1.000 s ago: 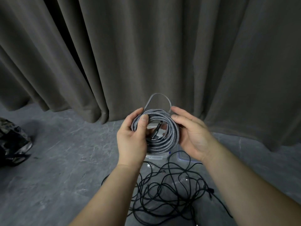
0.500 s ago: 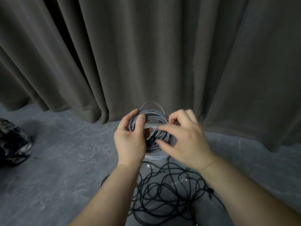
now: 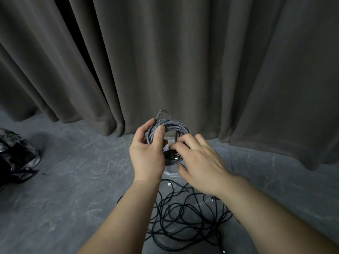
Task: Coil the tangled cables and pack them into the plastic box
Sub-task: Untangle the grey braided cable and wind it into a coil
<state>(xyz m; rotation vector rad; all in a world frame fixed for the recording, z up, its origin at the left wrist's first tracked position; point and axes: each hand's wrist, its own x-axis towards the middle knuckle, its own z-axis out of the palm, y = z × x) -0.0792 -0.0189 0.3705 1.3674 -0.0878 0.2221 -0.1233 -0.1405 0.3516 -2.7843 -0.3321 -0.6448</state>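
The grey braided cable is wound into a round coil and held up in front of the person, above the floor and close to the foot of the dark curtain. The left hand grips the coil's left side, thumb pressed across the front of the strands and fingers curled round behind them. The right hand reaches in from the right with its fingers bent toward the middle of the coil, where a dark plug end sits; the fingertips are blurred, so I cannot tell whether they pinch anything. One loose loop sticks up from the top of the coil.

Just beneath the hands stands the clear plastic box, mostly hidden by them. Nearer to the person, a tangle of thin black cables sprawls on the floor. Off by the left edge of the floor lies a crumpled black bag.
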